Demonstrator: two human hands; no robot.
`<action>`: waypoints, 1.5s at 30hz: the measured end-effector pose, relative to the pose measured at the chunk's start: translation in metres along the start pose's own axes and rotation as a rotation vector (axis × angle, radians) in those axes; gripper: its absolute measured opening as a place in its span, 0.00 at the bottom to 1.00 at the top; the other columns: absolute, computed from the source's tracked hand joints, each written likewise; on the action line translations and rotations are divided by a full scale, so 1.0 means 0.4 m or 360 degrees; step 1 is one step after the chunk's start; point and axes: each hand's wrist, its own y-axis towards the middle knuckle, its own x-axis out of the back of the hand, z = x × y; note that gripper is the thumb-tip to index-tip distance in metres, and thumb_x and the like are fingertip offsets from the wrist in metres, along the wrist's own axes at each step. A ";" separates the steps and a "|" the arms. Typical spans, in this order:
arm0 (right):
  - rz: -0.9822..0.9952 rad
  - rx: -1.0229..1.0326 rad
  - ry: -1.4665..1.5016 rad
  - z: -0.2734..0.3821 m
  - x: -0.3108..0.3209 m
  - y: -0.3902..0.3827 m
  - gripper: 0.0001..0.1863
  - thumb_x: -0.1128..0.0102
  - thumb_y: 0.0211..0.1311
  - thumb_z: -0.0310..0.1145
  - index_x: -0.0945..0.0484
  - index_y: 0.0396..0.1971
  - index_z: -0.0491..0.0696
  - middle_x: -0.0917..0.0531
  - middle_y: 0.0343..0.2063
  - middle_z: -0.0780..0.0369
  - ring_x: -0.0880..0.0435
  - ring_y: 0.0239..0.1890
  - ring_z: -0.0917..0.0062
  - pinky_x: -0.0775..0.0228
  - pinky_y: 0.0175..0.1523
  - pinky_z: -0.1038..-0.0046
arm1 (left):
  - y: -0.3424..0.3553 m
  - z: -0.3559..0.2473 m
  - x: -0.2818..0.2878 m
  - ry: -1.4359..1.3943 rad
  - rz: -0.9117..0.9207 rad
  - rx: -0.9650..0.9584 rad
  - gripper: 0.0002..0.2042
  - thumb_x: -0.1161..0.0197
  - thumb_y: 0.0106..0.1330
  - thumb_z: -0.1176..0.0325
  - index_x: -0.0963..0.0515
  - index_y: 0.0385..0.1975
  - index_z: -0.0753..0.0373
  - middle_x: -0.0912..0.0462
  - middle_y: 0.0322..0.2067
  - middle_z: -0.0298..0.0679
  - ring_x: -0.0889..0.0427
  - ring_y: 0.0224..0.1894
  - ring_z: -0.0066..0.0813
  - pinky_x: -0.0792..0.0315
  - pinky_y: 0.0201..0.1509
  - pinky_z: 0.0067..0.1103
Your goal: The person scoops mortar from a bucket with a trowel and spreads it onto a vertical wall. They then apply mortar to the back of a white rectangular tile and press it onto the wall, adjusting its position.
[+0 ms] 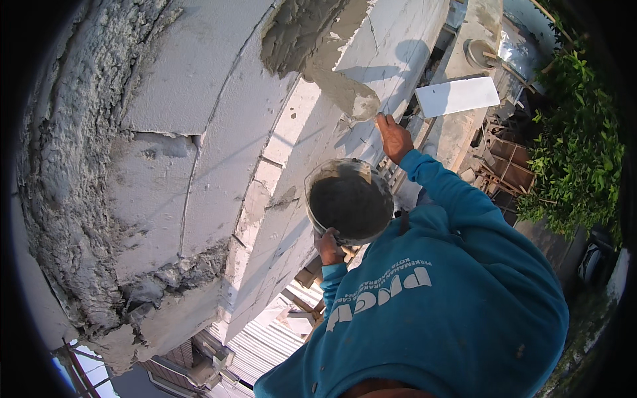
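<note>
My left hand is closed on the near rim of a round bucket, which is tilted so its opening shows. Dark grey wet mortar lies inside it. Beyond the bucket, my right hand grips the handle of a trowel. Its blade is coated with mortar and lies against or just over the pale block wall; I cannot tell which. A patch of fresh grey mortar covers the wall's edge at the top, above the blade.
Rough dried mortar runs down the wall's left side. On the right, a white board rests on planks, near another bucket. Scrap wood and leafy branches lie further right. A corrugated roof shows below.
</note>
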 end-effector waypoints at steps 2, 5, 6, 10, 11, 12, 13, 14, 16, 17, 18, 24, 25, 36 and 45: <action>0.0053 0.0049 -0.0068 -0.042 0.042 -0.040 0.24 0.50 0.53 0.22 0.38 0.53 0.46 0.28 0.41 0.52 0.21 0.38 0.54 0.26 0.39 0.57 | -0.006 -0.005 -0.005 0.0000 0.0033 -0.0003 0.19 0.44 0.44 0.81 0.25 0.41 0.68 0.21 0.29 0.37 0.25 0.28 0.26 0.31 0.30 0.22; 0.0196 0.0001 -0.0115 -0.056 0.128 -0.056 0.24 0.49 0.53 0.23 0.37 0.53 0.45 0.28 0.42 0.53 0.21 0.39 0.55 0.27 0.40 0.57 | -0.019 -0.040 -0.035 -0.0013 0.0025 -0.0002 0.19 0.44 0.45 0.81 0.25 0.41 0.68 0.22 0.29 0.36 0.25 0.28 0.26 0.31 0.31 0.22; 0.0184 0.0013 -0.0108 -0.053 0.149 -0.059 0.25 0.48 0.53 0.23 0.37 0.54 0.45 0.28 0.42 0.53 0.21 0.40 0.56 0.27 0.40 0.57 | -0.018 -0.037 -0.044 -0.0017 0.0021 -0.0017 0.19 0.44 0.45 0.81 0.25 0.41 0.68 0.22 0.29 0.36 0.26 0.28 0.26 0.31 0.31 0.22; -0.0152 0.0080 0.0082 -0.045 0.127 -0.014 0.28 0.46 0.51 0.24 0.38 0.55 0.43 0.27 0.42 0.52 0.22 0.41 0.56 0.27 0.41 0.57 | -0.012 -0.059 -0.070 0.0066 0.0079 -0.0030 0.18 0.45 0.46 0.82 0.25 0.41 0.69 0.22 0.29 0.37 0.25 0.29 0.27 0.30 0.32 0.22; -0.0238 0.0096 0.0158 -0.031 0.105 0.006 0.28 0.46 0.51 0.24 0.38 0.55 0.43 0.27 0.42 0.51 0.22 0.40 0.55 0.27 0.41 0.58 | -0.008 -0.060 -0.066 0.0081 0.0097 -0.0028 0.18 0.46 0.46 0.82 0.25 0.41 0.69 0.22 0.29 0.37 0.24 0.29 0.27 0.30 0.32 0.22; -0.0239 0.0046 0.0184 -0.021 0.087 0.025 0.28 0.47 0.51 0.23 0.38 0.55 0.43 0.27 0.42 0.51 0.22 0.40 0.55 0.27 0.42 0.58 | -0.006 -0.060 -0.076 0.0060 0.0097 -0.0025 0.18 0.46 0.46 0.82 0.25 0.41 0.69 0.22 0.29 0.37 0.24 0.29 0.27 0.30 0.33 0.22; -0.0240 -0.0003 0.0210 -0.024 0.072 0.039 0.27 0.47 0.51 0.23 0.38 0.54 0.43 0.26 0.42 0.51 0.22 0.40 0.55 0.28 0.42 0.58 | -0.003 -0.060 -0.091 0.0038 0.0098 -0.0022 0.18 0.46 0.46 0.82 0.26 0.41 0.69 0.22 0.30 0.37 0.24 0.29 0.27 0.30 0.33 0.22; -0.0218 -0.0001 0.0182 -0.032 0.022 0.036 0.27 0.48 0.51 0.23 0.38 0.54 0.43 0.26 0.42 0.50 0.21 0.40 0.55 0.28 0.42 0.58 | -0.002 -0.058 -0.089 0.0010 0.0062 -0.0015 0.18 0.46 0.46 0.82 0.26 0.42 0.68 0.21 0.30 0.37 0.24 0.29 0.28 0.29 0.33 0.22; -0.0182 0.0009 0.0104 -0.045 -0.051 0.020 0.26 0.48 0.52 0.23 0.38 0.54 0.43 0.26 0.43 0.50 0.21 0.39 0.54 0.28 0.42 0.58 | 0.017 -0.047 -0.088 -0.0028 0.0086 -0.0003 0.19 0.47 0.47 0.82 0.26 0.42 0.68 0.21 0.30 0.37 0.24 0.28 0.28 0.29 0.33 0.23; -0.0086 -0.0026 0.0119 -0.052 -0.039 0.001 0.26 0.48 0.52 0.23 0.38 0.55 0.43 0.26 0.43 0.50 0.21 0.40 0.54 0.28 0.42 0.57 | 0.027 -0.045 -0.091 -0.0032 0.0098 0.0007 0.19 0.47 0.47 0.83 0.26 0.42 0.68 0.21 0.30 0.37 0.24 0.28 0.28 0.29 0.32 0.23; 0.0022 -0.0053 0.0136 -0.061 -0.006 -0.026 0.26 0.49 0.52 0.23 0.39 0.55 0.44 0.26 0.43 0.50 0.21 0.40 0.54 0.28 0.43 0.57 | 0.021 -0.051 -0.097 -0.0054 0.0106 0.0010 0.19 0.47 0.47 0.83 0.26 0.42 0.68 0.21 0.30 0.37 0.24 0.28 0.28 0.29 0.32 0.23; 0.0344 -0.0281 0.0220 -0.085 0.189 -0.206 0.28 0.45 0.54 0.27 0.40 0.57 0.45 0.26 0.48 0.50 0.21 0.44 0.56 0.29 0.45 0.56 | 0.054 -0.044 -0.152 -0.0086 0.0093 0.0055 0.18 0.47 0.47 0.83 0.26 0.42 0.69 0.22 0.28 0.38 0.25 0.25 0.26 0.30 0.29 0.22; 0.0424 -0.0365 0.0249 -0.083 0.209 -0.230 0.29 0.44 0.54 0.27 0.40 0.57 0.45 0.27 0.49 0.50 0.21 0.45 0.56 0.29 0.45 0.57 | 0.070 -0.035 -0.157 -0.0085 0.0097 0.0048 0.18 0.47 0.47 0.83 0.26 0.42 0.69 0.22 0.28 0.38 0.25 0.25 0.26 0.30 0.29 0.22; 0.0915 -0.0280 0.0227 -0.172 0.228 -0.340 0.29 0.37 0.47 0.32 0.36 0.50 0.43 0.19 0.33 0.49 0.19 0.36 0.52 0.28 0.40 0.55 | 0.160 0.055 -0.254 0.0723 0.0673 -0.0820 0.10 0.50 0.48 0.80 0.25 0.30 0.68 0.21 0.31 0.48 0.23 0.35 0.42 0.29 0.40 0.31; 0.1245 -0.0401 0.0376 -0.354 0.109 -0.172 0.30 0.37 0.47 0.31 0.35 0.52 0.44 0.20 0.37 0.49 0.19 0.40 0.53 0.27 0.42 0.55 | 0.141 0.037 -0.557 0.0332 0.0359 0.0024 0.22 0.48 0.46 0.83 0.29 0.46 0.67 0.23 0.31 0.45 0.24 0.33 0.38 0.29 0.37 0.28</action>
